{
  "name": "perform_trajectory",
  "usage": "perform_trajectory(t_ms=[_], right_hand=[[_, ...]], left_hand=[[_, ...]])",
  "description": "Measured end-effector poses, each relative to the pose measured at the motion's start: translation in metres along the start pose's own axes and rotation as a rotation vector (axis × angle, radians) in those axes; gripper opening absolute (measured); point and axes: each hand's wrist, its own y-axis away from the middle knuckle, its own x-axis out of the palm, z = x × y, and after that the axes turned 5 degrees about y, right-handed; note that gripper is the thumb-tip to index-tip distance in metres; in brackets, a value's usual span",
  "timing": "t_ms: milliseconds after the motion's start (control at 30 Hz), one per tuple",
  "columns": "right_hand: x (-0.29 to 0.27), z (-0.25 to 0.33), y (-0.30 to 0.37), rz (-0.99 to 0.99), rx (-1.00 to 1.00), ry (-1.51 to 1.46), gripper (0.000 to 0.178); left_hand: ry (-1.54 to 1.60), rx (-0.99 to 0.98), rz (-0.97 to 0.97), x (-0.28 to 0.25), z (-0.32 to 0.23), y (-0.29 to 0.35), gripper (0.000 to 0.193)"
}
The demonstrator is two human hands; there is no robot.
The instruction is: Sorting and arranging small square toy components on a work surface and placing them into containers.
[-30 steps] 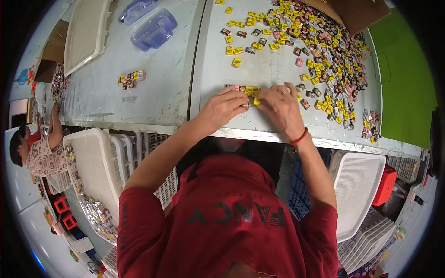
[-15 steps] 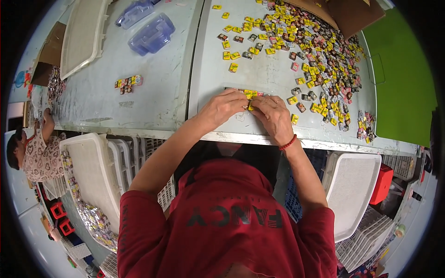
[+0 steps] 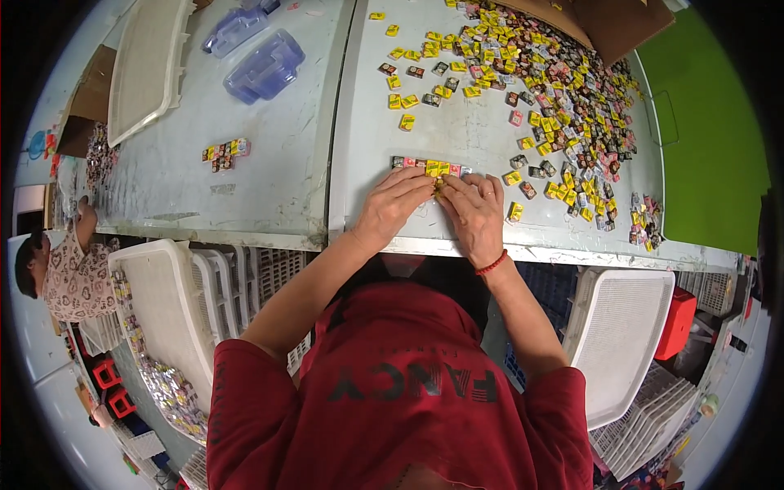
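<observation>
On the table near its front edge, a short row of small boxes [image 3: 410, 162] in black, pink and yellow lies just beyond my fingertips. My left hand [image 3: 392, 204] comes in from the left, fingers bent and pressed together. From the right, my right hand [image 3: 475, 212] meets it, fingertips almost touching. Between them the fingers pinch a small yellow box [image 3: 439, 183], mostly covered by the fingertips, against the near side of the row. Loose small yellow box [image 3: 515, 211] lies to the right of my right hand.
A wide heap of small boxes [image 3: 563, 114] spreads over the right table, below a cardboard box [image 3: 625, 28]. Left of the table seam are a small cluster of boxes [image 3: 222, 154] and blue plastic trays [image 3: 265, 67]. White trays [image 3: 625, 343] stand below the edge. A co-worker [image 3: 77, 273] is at far left.
My hands have shifted slightly nearer to me, and more of the row shows beyond them. The fingertips stay together at the small yellow box.
</observation>
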Motion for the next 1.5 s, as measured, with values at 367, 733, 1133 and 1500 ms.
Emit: perform_trajectory(t_ms=[367,733,1133,1500], right_hand=[[-0.001,0.017,0.014,0.084,0.062,0.182,0.034],[-0.004,0.02,0.012,0.132,0.023,0.265,0.035],[-0.01,0.021,0.022,0.311,-0.004,0.19,0.067],[-0.018,0.017,0.018,0.454,-0.044,0.213,0.075]], left_hand=[[-0.139,-0.107,0.314,-0.015,-0.022,0.005,0.062],[-0.209,-0.107,0.281,-0.013,-0.021,0.008,0.058],[-0.212,-0.149,0.466,-0.021,-0.024,0.008,0.075],[-0.137,-0.165,0.447,-0.021,-0.021,0.008,0.074]])
